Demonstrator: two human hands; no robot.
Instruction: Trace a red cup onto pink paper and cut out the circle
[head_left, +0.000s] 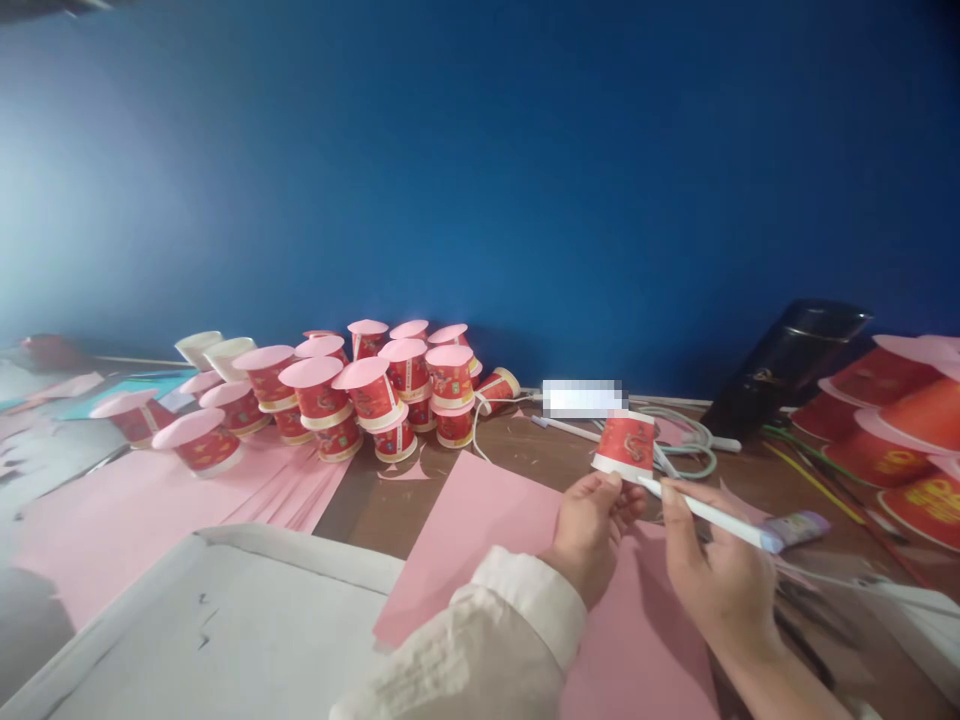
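My left hand [596, 530] is closed on a red paper cup [628, 442] with a printed figure and a white band along its lower edge. In my right hand [720, 560] is a slim white pen [709, 513] with a bluish rear end. Its tip meets the cup's lower edge by my left fingers; whether it touches, I cannot tell. Both hands are above a pink paper sheet [487, 530]. A tube with a purplish end [799, 528] lies just beyond my right hand.
Red cups topped with pink discs [311, 375] stand at the left, some stacked, on more pink sheets [150, 520]. A white tray [300, 610] is in front. Behind are a cable [709, 445] and a black bottle [784, 365]. More red cups [892, 420] stand right.
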